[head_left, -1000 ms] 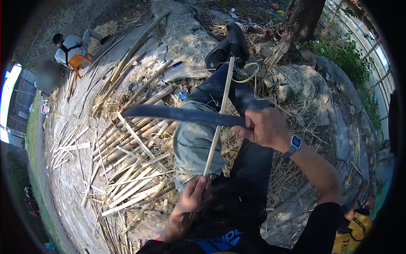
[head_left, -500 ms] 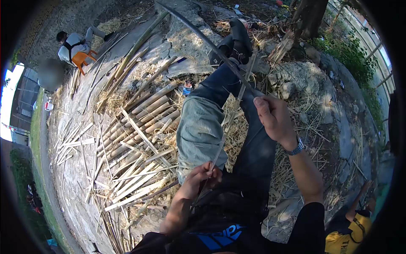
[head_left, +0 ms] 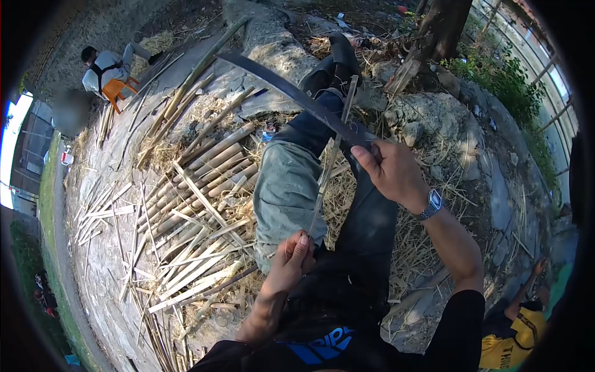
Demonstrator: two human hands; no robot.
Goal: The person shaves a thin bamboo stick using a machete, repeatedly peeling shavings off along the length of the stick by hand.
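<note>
A thin bamboo strip (head_left: 326,170) slants up from my left hand (head_left: 292,256), whose fingers are closed round its lower end in front of my lap. My right hand (head_left: 396,172), with a watch on the wrist, is wrapped round the handle end of a long dark blade (head_left: 282,85). The blade points to the upper left and crosses the strip near its upper part. A grey-green cloth (head_left: 288,192) covers my leg under the strip.
Cut bamboo poles (head_left: 211,167) and split strips (head_left: 201,270) lie on the ground at the left. A person (head_left: 102,68) sits on an orange chair (head_left: 114,91) at the upper left. Another person in yellow (head_left: 514,338) is at the lower right. A rock (head_left: 437,121) and tree trunk (head_left: 447,28) stand ahead.
The blade swung from lying nearly level to a steep upward slant, then tilted back somewhat lower. The strip has turned its narrow side up. My left hand still holds its lower end.
</note>
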